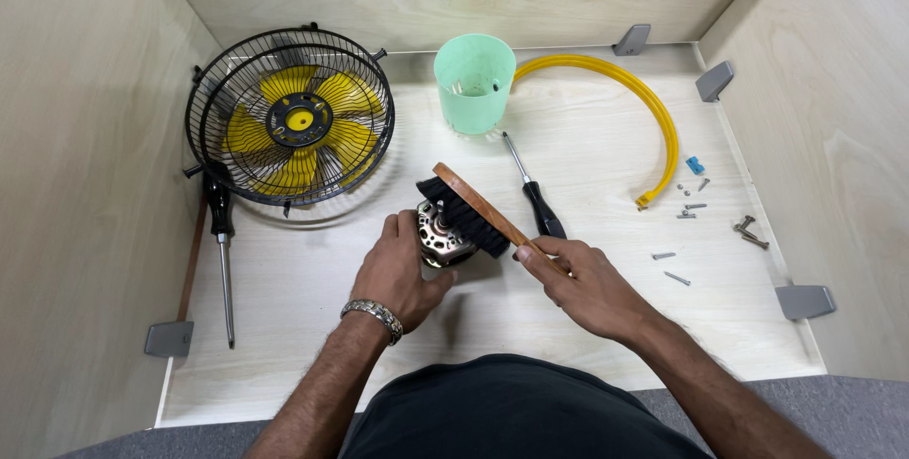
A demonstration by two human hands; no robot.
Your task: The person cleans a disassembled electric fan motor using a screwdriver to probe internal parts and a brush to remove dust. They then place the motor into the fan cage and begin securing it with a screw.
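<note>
Two hands at work | left hand (402, 274) clasps small metal fan motor (443, 237) steady on pale wooden table (587, 147) | right hand (589, 287) pinches wooden-backed black-bristle brush (473, 211) (bristles down on motor) | black-handled screwdriver (540, 199) just beside

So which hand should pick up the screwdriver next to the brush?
Probably the right hand. The black-handled screwdriver lies just beyond it, but it holds the brush, so it must put that down first. The left hand is holding the motor and is farther away.
</note>
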